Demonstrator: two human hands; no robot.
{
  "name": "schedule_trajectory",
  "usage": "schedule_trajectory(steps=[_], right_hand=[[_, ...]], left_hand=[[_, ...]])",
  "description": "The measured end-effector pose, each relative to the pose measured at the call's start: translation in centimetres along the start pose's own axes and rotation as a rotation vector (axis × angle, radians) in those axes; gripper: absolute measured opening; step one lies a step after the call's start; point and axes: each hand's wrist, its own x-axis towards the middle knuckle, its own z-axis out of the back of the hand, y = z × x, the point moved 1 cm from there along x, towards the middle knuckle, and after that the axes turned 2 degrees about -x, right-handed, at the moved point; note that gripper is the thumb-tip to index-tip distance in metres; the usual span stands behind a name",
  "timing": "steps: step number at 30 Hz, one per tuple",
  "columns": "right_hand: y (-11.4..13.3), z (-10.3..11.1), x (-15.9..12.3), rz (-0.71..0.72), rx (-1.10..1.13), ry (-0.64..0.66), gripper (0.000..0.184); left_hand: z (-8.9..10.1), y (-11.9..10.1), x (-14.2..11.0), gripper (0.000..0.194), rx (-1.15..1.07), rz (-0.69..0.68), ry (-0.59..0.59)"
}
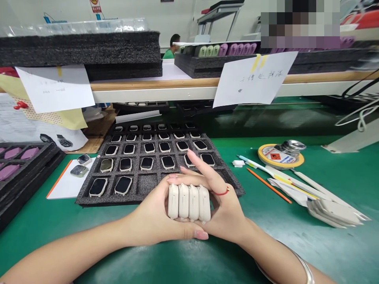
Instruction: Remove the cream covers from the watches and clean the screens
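Note:
My left hand (pixel 151 215) and my right hand (pixel 220 205) press together around a row of several cream watch cases (pixel 189 203), standing side by side. My left thumb runs under the row, and my left fingertips lie across its top. A red cord circles my right wrist, and my right index finger points up over the dark foam tray (pixel 233 185). That tray holds several black-faced watch cases (pixel 149 148) in rows of slots, and its near edge lies just beyond my hands.
Two loose watch cases (pixel 79 170) lie on white paper (pixel 60 187) beside a foam tray of purple parts (pixel 17 165). To the right are a yellow tape roll (pixel 280 156), an orange pen (pixel 269 185), and stacked card strips (pixel 334 213). A shelf (pixel 154 88) spans the back, with a person (pixel 171 49) beyond.

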Motion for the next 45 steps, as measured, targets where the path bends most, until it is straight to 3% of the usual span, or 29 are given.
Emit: schedule_trajectory(steps=[4, 9, 14, 16, 20, 23, 29, 33, 39, 42, 45], right_hand=[[0.2, -0.2, 0.0, -0.012, 0.029, 0.009, 0.063], [0.9, -0.8, -0.1, -0.015, -0.064, -0.066, 0.087], [1.1, -1.2, -0.1, 0.053, -0.127, -0.067, 0.073], [0.9, -1.1, -0.1, 0.036, -0.096, -0.079, 0.078], [0.4, -0.8, 0.0, 0.017, 0.03, -0.073, 0.1], [0.2, -0.6, 0.2, 0.026, 0.071, -0.046, 0.102], [0.1, -0.5, 0.2, 0.043, 0.068, -0.006, 0.095], [0.3, -0.5, 0.3, 0.056, 0.036, -0.003, 0.089], [0.3, -0.5, 0.3, 0.056, 0.04, 0.006, 0.096], [0.2, -0.4, 0.3, 0.065, 0.023, 0.004, 0.095], [0.3, -0.3, 0.3, 0.101, -0.021, 0.023, 0.098]], left_hand=[[0.1, 0.6, 0.0, 0.062, 0.036, -0.068, -0.003], [-0.5, 1.0, -0.4, 0.047, 0.04, -0.151, -0.074], [-0.9, 1.2, -0.5, 0.043, -0.018, -0.116, -0.148], [-0.7, 1.0, -0.4, 0.053, -0.068, -0.092, -0.103], [0.0, 0.3, -0.2, 0.071, -0.287, 0.051, 0.102], [0.5, -0.1, -0.1, 0.06, -0.203, 0.015, 0.149], [0.5, -0.6, -0.1, 0.052, 0.086, -0.151, 0.075], [0.4, -0.8, -0.2, 0.055, 0.089, -0.103, 0.043], [0.3, -0.7, -0.1, 0.057, 0.111, -0.103, 0.008], [0.5, -0.6, -0.1, 0.06, 0.067, -0.1, 0.042], [0.6, -0.3, -0.2, 0.049, 0.006, -0.132, 0.062]])
